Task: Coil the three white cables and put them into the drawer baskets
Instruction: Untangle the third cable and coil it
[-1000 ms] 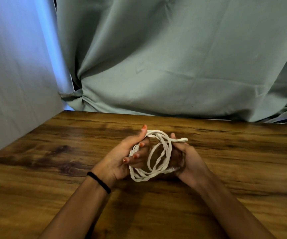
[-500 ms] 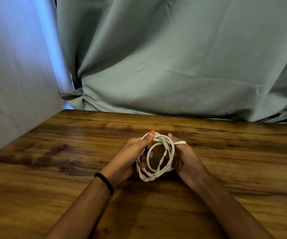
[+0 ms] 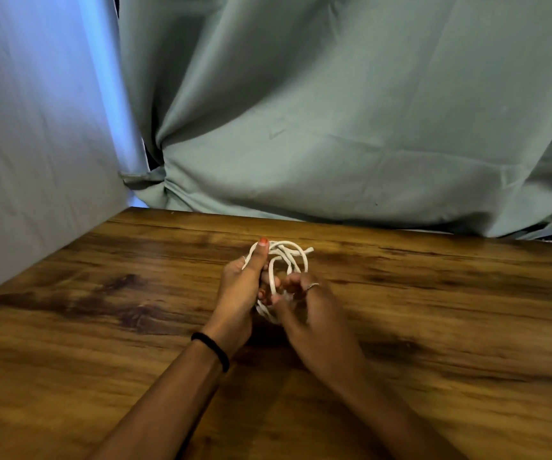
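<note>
You are mid-coil on one white cable [image 3: 283, 260], held just above the worktop [image 3: 102, 310]. Your left hand [image 3: 243, 287] grips the loops, thumb up along them; your right hand [image 3: 304, 303] pinches the lower strands, fingers curled. Next, tuck the loose end; no drawer baskets in view.

— Any lettering, labels, brands or numbers to read anywhere?
— None legible. Nothing printed on the white cable [image 3: 288, 257], nothing on the wooden table [image 3: 434, 327], nothing on the green cloth [image 3: 334, 111] behind.
— And the black band [image 3: 213, 350] at the wrist?
— Plain, no marks.
</note>
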